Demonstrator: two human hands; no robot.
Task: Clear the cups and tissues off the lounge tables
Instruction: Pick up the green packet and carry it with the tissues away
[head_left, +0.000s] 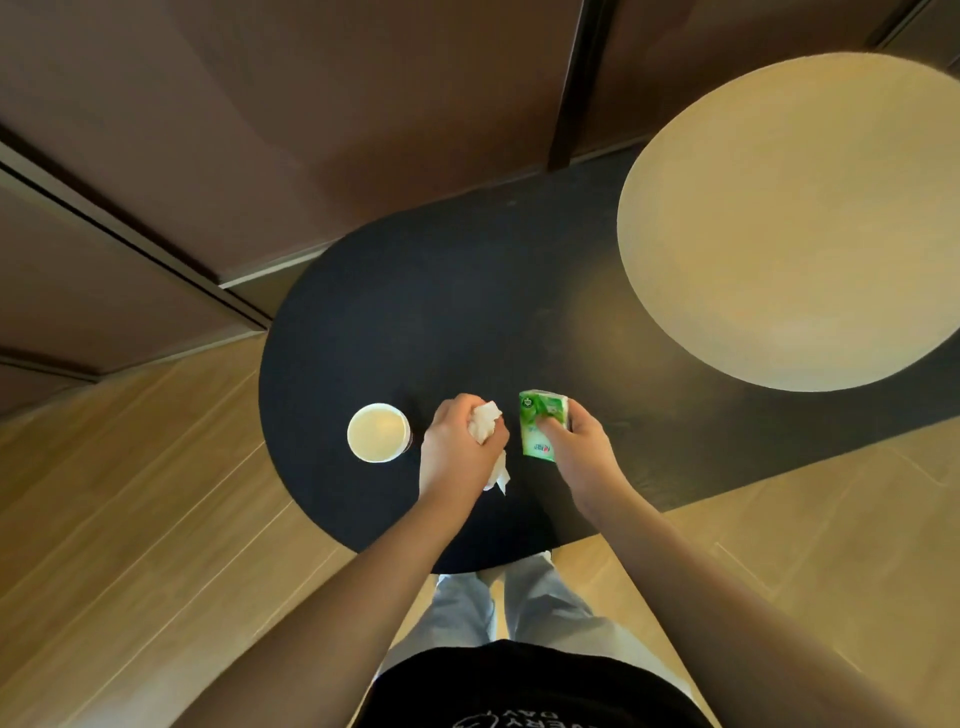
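Brightness: you get a warm, fairly dim room; the dark worktop (415, 312) swallows most detail.
Light source: it reaches you from the right, where the pale round worktop (805, 223) glows brightest, its far edge close to blown out.
Shadows: your forearms go dark toward the lower frame; your hands (460, 447) are evenly lit.
Glare: a soft sheen lies on the dark worktop beside the pale one.
Distortion: strong wide-angle bending curves the wall panels (156, 156) and floor boards (130, 493) at your edges.
Sharpness: slightly soft overall, softer still at the corners.
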